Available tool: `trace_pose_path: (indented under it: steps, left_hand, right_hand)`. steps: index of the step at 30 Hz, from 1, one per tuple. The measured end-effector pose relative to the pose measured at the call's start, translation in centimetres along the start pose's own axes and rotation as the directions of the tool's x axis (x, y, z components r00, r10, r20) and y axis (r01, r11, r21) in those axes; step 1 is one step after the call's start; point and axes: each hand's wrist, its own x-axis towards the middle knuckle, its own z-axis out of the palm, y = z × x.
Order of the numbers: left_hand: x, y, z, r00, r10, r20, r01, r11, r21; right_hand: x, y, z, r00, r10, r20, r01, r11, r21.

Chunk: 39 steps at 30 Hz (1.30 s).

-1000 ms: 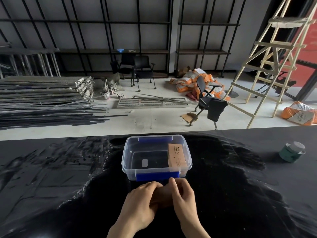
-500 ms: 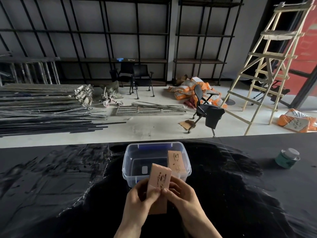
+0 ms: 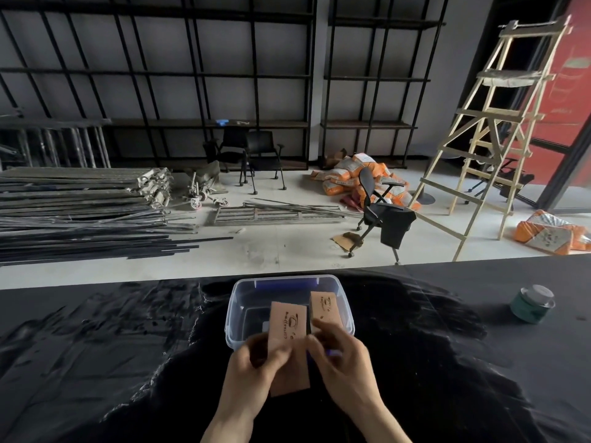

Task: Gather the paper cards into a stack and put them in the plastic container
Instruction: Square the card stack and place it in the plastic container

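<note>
Taking the clear plastic container with blue clips as our landmark, we start well to its left, where only the wrinkled black sheet covering the table lies. Just in front of the container, our left hand is curled, thumb and fingers pinched on the left edge of a stack of tan paper cards with dark printed logos. The stack stands tilted, its upper end reaching over the container's near wall, its lower end hanging between our wrists, above the sheet. We cannot tell how many cards it holds. Our right hand meets the stack from the other side, fingers bent and closed against its right edge; the frame is blurred here, so how firmly it grips we cannot tell. Inside the container, against its right wall, a second tan printed card leans upright, just beside the held stack. A small pale label shows on the container's floor. Well to the right of the container, a squat green jar with a pale lid rests on the sheet.
</note>
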Motion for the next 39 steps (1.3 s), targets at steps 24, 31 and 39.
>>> trace_pose_path:
  steps: [24,31,39]
  left_hand:
    - [4.8,2.3,2.7,0.971,-0.165,-0.175,0.19,0.973,0.134]
    - [5.7,0.4,3.8,0.941,-0.308,-0.138,0.334,0.911,0.241]
    - [7.0,0.1,4.7,0.914,-0.389,-0.113,0.397,0.809,0.433]
  right_hand:
    - [-3.9,3.8,-3.9,0.954,-0.253,0.162,0.295,0.692,-0.658]
    - [1.4,9.4,-8.5,0.997,0.074,-0.038,-0.075,0.613,-0.786]
    - [1.2,14.1,-6.7,0.974,0.229,-0.005,-0.124,0.51,-0.852]
